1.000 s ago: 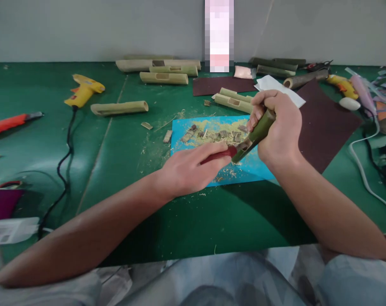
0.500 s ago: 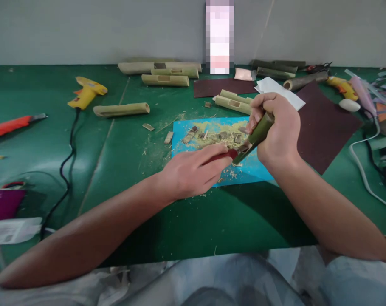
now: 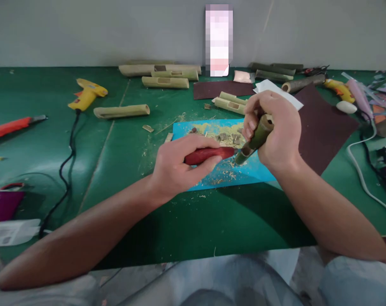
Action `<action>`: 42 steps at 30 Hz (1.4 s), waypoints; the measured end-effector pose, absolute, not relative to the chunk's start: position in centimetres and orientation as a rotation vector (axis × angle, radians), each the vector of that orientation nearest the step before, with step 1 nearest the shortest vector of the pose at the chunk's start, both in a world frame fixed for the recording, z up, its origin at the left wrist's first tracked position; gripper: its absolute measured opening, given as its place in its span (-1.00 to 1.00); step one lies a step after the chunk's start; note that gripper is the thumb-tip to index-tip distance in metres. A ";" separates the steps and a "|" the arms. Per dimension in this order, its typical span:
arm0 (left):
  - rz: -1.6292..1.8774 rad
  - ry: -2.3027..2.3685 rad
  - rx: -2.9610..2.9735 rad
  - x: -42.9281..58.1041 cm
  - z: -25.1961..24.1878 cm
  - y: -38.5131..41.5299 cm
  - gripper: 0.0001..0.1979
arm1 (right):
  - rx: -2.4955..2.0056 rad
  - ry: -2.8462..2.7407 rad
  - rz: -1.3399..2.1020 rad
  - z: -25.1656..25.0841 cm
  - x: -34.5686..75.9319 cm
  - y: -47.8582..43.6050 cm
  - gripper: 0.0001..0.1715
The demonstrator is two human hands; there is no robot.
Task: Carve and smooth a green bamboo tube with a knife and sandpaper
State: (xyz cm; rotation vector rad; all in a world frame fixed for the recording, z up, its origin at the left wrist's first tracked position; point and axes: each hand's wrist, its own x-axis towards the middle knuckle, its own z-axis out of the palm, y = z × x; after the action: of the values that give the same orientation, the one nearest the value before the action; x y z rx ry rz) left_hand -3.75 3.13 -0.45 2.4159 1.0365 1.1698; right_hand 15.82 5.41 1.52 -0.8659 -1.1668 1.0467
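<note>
One red-handled tool and one green bamboo tube are held over one blue sheet, which is strewn with shavings and lies on the green surface. Pale bamboo pieces: one alone to the left, two just beyond the sheet and partly behind my right hand, and three at the back, with the edge of another behind them. Back right: three dark green tubes and one brown tube. Also visible are two yellow glue guns, one on each side; two dark brown sheets; and one orange-red cutter. Marks on one white block at the left edge are too blurred to read.

Pose: my forearms converge from the lower corners. My left hand is wrapped round the handle, thumb and forefinger along its sides, the tip pointing right at the tube's cut-out window; whether it is inside I cannot tell. My right hand is bent in at the wrist, its fingers curled firmly round the tube, which tilts with its upper end to the right.
</note>
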 end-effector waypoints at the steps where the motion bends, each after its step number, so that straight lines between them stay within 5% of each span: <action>1: 1.118 1.062 2.415 -3.8 -0.4 3.1 -0.90 | -0.872 -1.177 1.060 1.7 15.7 5.3 -0.65; 33: 0.931 1.162 2.394 -4.4 0.8 3.9 -0.81 | -0.782 -1.207 1.103 1.4 15.4 5.0 -0.59; 42: 0.955 1.111 2.468 -4.8 0.5 4.0 -0.78 | -0.880 -1.012 0.939 1.8 16.7 6.3 -0.72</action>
State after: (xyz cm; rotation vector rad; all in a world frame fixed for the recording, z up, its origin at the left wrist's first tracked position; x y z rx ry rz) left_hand -4.83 4.04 0.52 2.4678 1.1106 0.9550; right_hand 16.69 6.26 1.83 -0.8799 -1.0118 0.9390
